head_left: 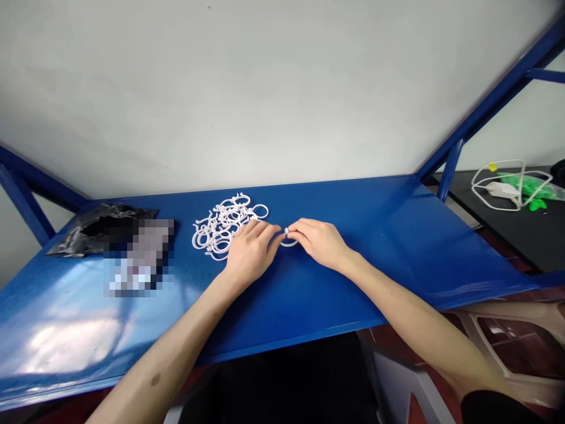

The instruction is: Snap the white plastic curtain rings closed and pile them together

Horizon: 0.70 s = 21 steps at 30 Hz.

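Note:
A single white plastic ring lies on the blue shelf between my two hands. My left hand pinches its left side with fingers drawn together. My right hand pinches its right side, fingertips closed near the ring's small knob. Just behind my left hand sits a heap of several white rings, touching one another.
A crumpled black plastic bag lies at the shelf's left, with a blurred patch beside it. Blue frame struts slant up at right. A black table at far right carries a white cable and green parts.

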{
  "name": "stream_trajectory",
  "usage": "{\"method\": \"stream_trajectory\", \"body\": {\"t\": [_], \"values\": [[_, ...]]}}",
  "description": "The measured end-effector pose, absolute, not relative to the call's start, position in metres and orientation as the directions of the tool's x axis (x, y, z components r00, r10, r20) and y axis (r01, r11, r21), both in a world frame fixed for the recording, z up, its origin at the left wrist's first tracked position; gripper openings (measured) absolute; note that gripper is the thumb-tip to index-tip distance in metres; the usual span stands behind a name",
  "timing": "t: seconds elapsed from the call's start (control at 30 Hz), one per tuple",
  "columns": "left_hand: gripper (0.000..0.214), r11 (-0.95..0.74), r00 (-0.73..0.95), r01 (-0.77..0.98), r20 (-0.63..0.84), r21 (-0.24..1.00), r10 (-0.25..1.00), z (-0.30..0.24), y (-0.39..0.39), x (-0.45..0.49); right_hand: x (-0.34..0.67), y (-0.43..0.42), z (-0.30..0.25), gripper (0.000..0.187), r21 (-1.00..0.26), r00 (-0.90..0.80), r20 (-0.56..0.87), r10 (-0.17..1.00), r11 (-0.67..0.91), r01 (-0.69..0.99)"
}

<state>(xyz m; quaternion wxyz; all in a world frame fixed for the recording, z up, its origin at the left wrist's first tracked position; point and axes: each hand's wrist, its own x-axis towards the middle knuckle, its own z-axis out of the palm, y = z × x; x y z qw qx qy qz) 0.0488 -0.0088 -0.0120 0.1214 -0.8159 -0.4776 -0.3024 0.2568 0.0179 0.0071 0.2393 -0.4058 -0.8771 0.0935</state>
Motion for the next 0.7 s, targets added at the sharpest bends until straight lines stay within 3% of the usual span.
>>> {"method": "stream_trajectory", "body": {"t": [0.17,0.3,0.43,0.57,0.7], "values": [[0.029,-0.138,0.092,0.989,0.526,0.048,0.846,-0.014,0.004,0.027,0.287,0.045,0.017,0.027,-0.205,-0.295,0.180,0.938,0.329,0.922],[0.030,-0.090,0.043,0.992,0.443,0.086,0.895,-0.014,0.007,0.015,0.318,0.064,0.018,0.027,-0.125,-0.127,0.075,0.989,0.136,0.983],[0.024,-0.088,0.026,0.989,0.430,0.123,0.903,-0.016,0.010,0.011,0.330,0.070,0.016,0.030,-0.095,-0.016,0.104,0.994,0.026,0.995],[0.021,-0.157,0.079,0.982,0.530,0.105,0.844,-0.016,0.012,0.008,0.317,0.064,0.014,0.032,-0.154,-0.084,0.212,0.974,0.118,0.981],[0.014,-0.383,0.222,0.921,0.706,0.076,0.673,-0.005,0.006,0.015,0.287,0.047,0.012,0.023,-0.477,-0.313,0.321,0.894,0.438,0.762]]}}
